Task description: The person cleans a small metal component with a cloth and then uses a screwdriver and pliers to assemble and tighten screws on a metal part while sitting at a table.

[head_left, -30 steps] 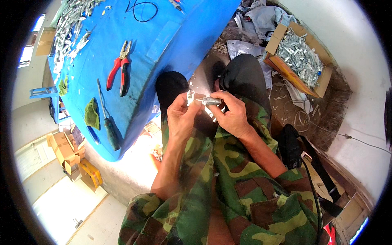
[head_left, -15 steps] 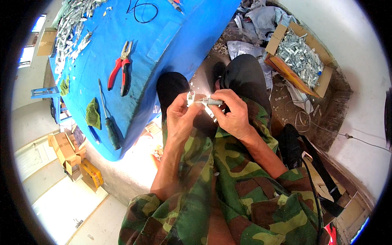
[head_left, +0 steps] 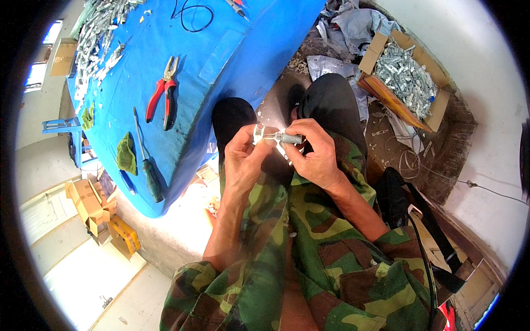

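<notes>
My left hand (head_left: 243, 160) and my right hand (head_left: 314, 154) meet above my lap, between my dark-trousered knees. Together they grip a small silvery metal part (head_left: 279, 137): the left fingers pinch its pale, clip-like end, the right fingers hold its short cylindrical end. Both forearms come out of camouflage sleeves. The blue-covered table (head_left: 221, 60) lies just to the left of my hands.
On the blue table lie red-handled pliers (head_left: 163, 94), a dark-handled screwdriver (head_left: 146, 160), a green cloth (head_left: 126, 154), a black cable (head_left: 190, 11) and a heap of silvery parts (head_left: 96, 33). A cardboard box of silvery parts (head_left: 406, 74) stands on the floor at right. A black bag (head_left: 395, 198) sits beside me.
Both hands stay closed on the small metal part; the fingers have shifted only slightly. Nothing else has moved.
</notes>
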A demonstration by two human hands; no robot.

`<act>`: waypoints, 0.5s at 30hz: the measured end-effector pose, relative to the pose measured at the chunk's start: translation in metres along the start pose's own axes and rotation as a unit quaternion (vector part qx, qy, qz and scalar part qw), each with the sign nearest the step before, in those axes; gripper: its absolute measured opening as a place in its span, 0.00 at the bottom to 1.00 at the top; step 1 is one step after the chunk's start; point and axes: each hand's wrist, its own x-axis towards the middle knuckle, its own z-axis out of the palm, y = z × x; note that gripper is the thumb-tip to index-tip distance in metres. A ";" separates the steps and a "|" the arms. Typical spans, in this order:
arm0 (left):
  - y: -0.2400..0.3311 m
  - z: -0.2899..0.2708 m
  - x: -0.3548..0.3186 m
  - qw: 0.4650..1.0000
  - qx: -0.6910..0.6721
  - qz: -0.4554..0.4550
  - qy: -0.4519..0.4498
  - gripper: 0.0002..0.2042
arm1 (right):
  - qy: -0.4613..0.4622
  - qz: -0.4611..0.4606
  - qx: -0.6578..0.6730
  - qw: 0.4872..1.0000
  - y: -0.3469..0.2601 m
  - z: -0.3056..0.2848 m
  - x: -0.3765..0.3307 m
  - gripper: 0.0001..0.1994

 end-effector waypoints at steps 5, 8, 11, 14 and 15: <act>-0.002 -0.001 -0.001 1.000 -0.001 0.003 0.006 0.08 | -0.021 0.042 0.020 0.999 -0.007 -0.001 0.001 0.13; -0.005 -0.004 0.001 1.000 0.027 -0.006 0.000 0.09 | -0.023 0.023 0.017 0.999 -0.002 -0.003 0.000 0.13; -0.002 -0.010 0.005 0.998 0.042 -0.018 0.032 0.10 | 0.002 0.013 -0.012 1.000 0.006 -0.005 -0.001 0.13; -0.005 -0.022 0.010 0.993 0.071 -0.059 0.068 0.13 | 0.037 0.069 0.002 0.997 0.012 -0.008 -0.004 0.12; -0.005 -0.026 0.010 0.991 0.078 -0.075 0.076 0.13 | 0.043 0.079 0.006 0.996 0.015 -0.009 -0.005 0.11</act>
